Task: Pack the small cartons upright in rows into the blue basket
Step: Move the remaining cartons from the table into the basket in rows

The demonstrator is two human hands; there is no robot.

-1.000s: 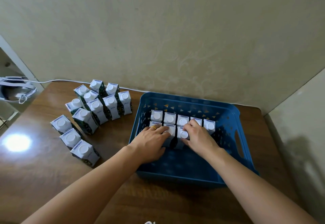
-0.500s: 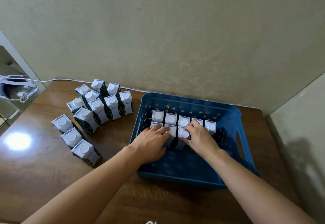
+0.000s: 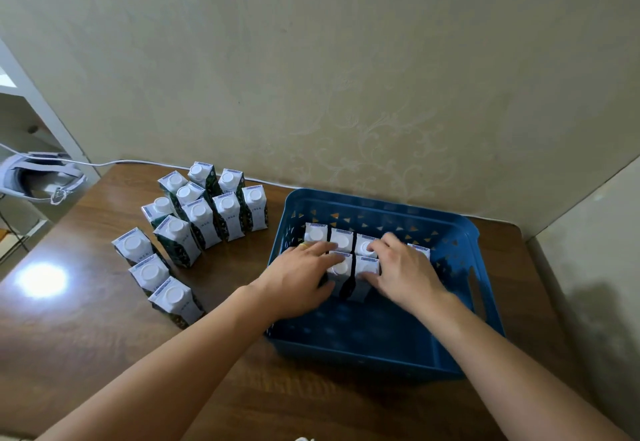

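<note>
Both hands inside the blue basket at the counter's far right, squaring up the second row; back row stands upright along the far wall; left hand lies flat-fingered over the front cartons, grip loose, holding nothing; right hand curls around a carton's side, gripping it; loose cartons wait at the far left; next, probably snug the row, then fetch more.

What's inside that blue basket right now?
Small cartons stand upright in rows in the blue basket. The left hand and right hand cover several, so no exact count.
</note>
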